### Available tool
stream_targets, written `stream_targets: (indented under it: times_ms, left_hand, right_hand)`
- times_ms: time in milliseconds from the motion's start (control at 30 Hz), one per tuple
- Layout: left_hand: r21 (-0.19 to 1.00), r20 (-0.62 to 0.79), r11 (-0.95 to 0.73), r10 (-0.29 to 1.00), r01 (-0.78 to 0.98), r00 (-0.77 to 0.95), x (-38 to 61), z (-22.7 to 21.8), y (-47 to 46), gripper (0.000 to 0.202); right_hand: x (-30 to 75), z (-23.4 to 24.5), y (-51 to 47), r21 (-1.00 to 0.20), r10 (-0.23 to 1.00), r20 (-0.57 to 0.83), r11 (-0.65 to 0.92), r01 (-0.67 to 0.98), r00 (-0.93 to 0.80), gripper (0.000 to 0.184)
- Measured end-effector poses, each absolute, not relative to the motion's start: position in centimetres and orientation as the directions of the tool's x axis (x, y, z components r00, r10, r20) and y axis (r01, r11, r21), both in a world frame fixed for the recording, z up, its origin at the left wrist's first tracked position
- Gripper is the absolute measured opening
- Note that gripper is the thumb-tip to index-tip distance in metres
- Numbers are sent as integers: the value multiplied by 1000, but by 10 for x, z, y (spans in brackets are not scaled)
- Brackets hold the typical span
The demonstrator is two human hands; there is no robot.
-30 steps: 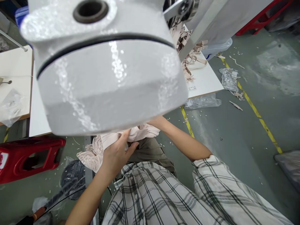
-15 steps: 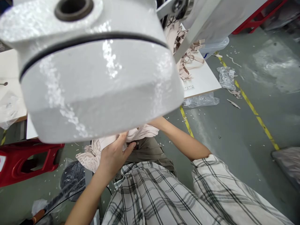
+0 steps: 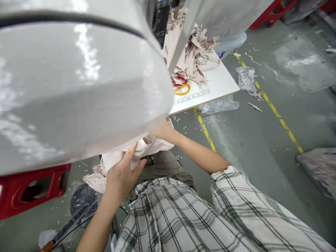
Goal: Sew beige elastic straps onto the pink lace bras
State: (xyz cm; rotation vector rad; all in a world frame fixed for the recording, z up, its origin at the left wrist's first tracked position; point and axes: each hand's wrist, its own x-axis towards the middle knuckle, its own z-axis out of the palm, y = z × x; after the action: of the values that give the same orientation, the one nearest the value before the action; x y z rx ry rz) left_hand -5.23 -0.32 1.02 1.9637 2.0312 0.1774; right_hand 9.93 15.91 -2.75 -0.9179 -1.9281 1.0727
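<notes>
While the left hand lies on the pale pink lace-edged fabric, its thumb and forefinger stand apart; whether its other fingers grip the cloth, one cannot tell. The right hand reaches the far side of the same fabric, but its fingers are hidden behind the machine head, so its hold cannot be told. The fabric is bunched between the two hands, above the person's olive-brown trousers, with a scalloped lace part hanging at the left and its upper part passing out of sight under the machine head. This glossy, pale grey casing fills the upper left of the view.

To the right of it, on the white bench, lies a tangled heap of pale pink strips. Just below the heap are red and yellow handles, partly covered by the casing, and a ruler-like scale runs near the bench's front edge. A clear plastic bag shows beneath that edge, and a clear bin stands beyond the bench.

Farther out, a red stool stands at left, and yellow tape lines the grey-green floor, scattered with small pale scraps.
</notes>
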Motion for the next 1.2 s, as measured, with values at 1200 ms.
stream_targets:
  times_ms: [1200]
  left_hand:
    - [275, -96, 2, 995, 961, 25, -38, 24, -1, 61]
  right_hand:
    - [144, -56, 107, -982, 922, 40, 108, 158, -386, 15]
